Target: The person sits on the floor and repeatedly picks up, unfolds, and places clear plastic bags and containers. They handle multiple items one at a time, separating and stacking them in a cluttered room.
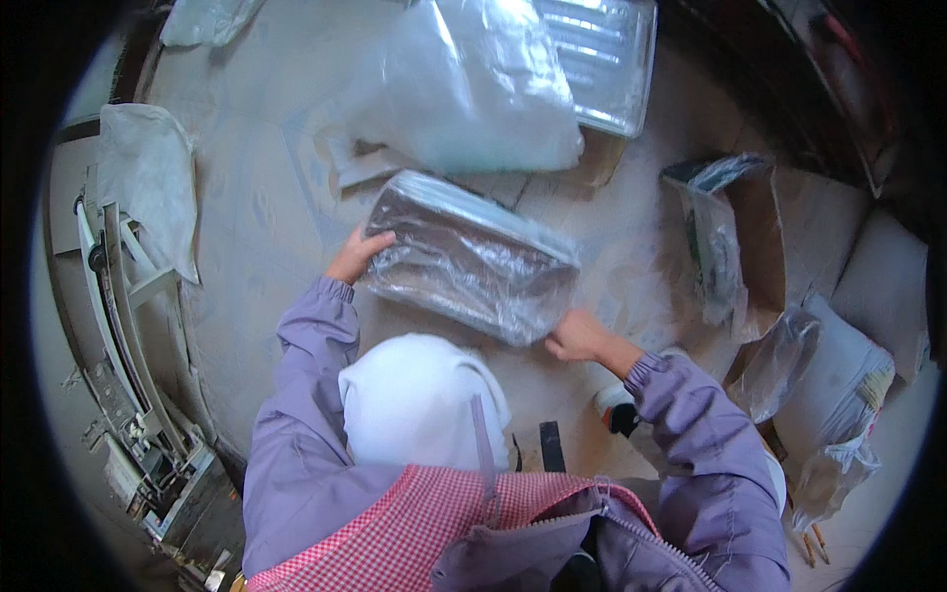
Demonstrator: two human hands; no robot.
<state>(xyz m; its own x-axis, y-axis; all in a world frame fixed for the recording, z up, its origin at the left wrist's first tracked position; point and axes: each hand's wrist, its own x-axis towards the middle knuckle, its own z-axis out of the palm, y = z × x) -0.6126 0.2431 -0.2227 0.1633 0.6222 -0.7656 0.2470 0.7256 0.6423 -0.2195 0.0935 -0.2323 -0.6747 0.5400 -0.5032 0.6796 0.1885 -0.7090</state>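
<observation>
Held out above the floor in front of me is a box-shaped package (473, 259) in crinkled clear plastic film, with brown and silvery surfaces showing through; its exact contents I cannot tell. My left hand (356, 253) grips its left end, thumb on the near face and the other fingers hidden. At the lower right corner, my right hand (581, 337) has its fingers curled on the film. A large translucent plastic bag (473, 96) lies just beyond the package. It partly covers a clear ribbed plastic tray or lid (610, 63).
Nearest my knees is a white rounded cloth-like thing (422, 399). To the right stand an opened cardboard box (762, 244) with plastic in it and a stuffed white sack (828, 385). A metal-framed machine (126, 296) runs along the left, beside a whitish plastic sheet (152, 177).
</observation>
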